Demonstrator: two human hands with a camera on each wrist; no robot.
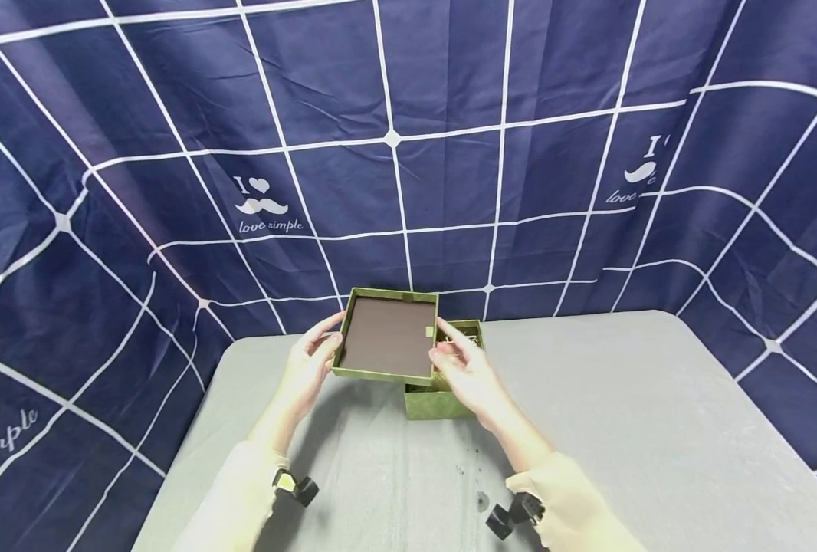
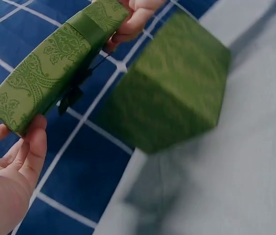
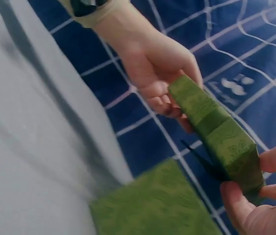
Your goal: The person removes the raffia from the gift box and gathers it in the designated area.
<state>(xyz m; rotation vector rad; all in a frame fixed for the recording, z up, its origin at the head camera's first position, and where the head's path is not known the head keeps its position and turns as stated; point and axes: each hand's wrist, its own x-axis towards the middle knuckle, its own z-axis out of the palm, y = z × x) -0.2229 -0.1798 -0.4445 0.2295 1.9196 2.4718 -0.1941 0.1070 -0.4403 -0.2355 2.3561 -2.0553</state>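
Observation:
A green patterned box lid (image 1: 391, 335) is held up with its dark brown inside facing the head view. My left hand (image 1: 305, 368) grips its left edge between thumb and fingers. On the opposite edge, my right hand (image 1: 470, 376) pinches the lid near a small pale tab. In the left wrist view the lid's side (image 2: 40, 73) shows embossed paisley and a green ribbon band, with a dark bow hanging beneath. The matching green box (image 1: 438, 406) stands on the table, behind and below the right hand. Its top is open, and its contents are mostly hidden by the lid and hand.
The grey-covered table (image 1: 629, 414) spreads out around the box. A dark blue curtain (image 1: 450, 184) with white grid lines rises behind it and along both sides. Black wrist cameras (image 1: 305, 491) sit at both cuffs.

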